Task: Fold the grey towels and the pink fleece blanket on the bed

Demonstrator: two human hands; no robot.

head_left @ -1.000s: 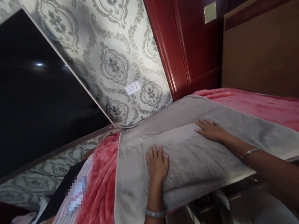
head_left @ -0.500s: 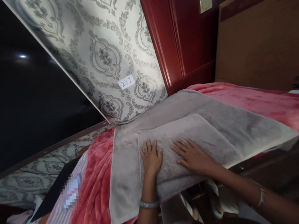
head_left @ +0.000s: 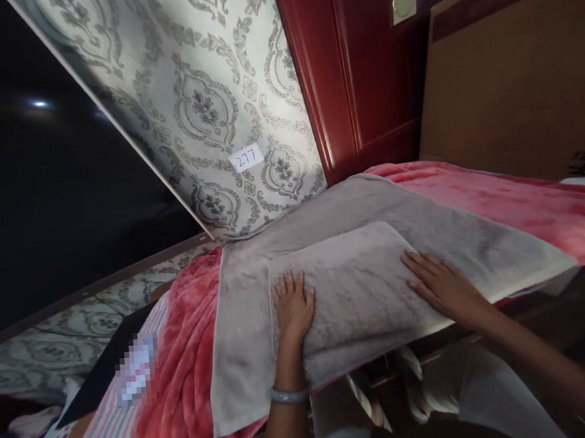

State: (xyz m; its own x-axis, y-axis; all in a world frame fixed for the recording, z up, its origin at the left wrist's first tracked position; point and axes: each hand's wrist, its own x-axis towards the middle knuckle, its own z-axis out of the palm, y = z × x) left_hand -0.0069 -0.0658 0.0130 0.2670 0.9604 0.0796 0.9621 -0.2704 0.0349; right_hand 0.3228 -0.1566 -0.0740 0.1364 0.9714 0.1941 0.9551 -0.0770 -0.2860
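A folded grey towel [head_left: 351,275] lies flat on a larger spread grey cloth [head_left: 244,349]. My left hand [head_left: 295,307] rests palm down on the folded towel's left end, its fingers spread. Over at the right end, my right hand [head_left: 445,288] lies flat with fingers stretched out, covering part of the towel's right edge. Neither hand grips anything. Beneath the grey cloth is a pinkish-red plush blanket [head_left: 517,213], showing on both sides.
A large black screen [head_left: 70,188] stands at the left. Patterned wallpaper [head_left: 205,111] with a paper marked 277 [head_left: 247,157], a dark red panel [head_left: 367,73] and a cardboard box [head_left: 508,84] line the back. Striped fabric [head_left: 111,425] lies at lower left.
My right hand has slid rightward over the folded towel, from its middle to its right edge. My left hand stays in place on the left end.
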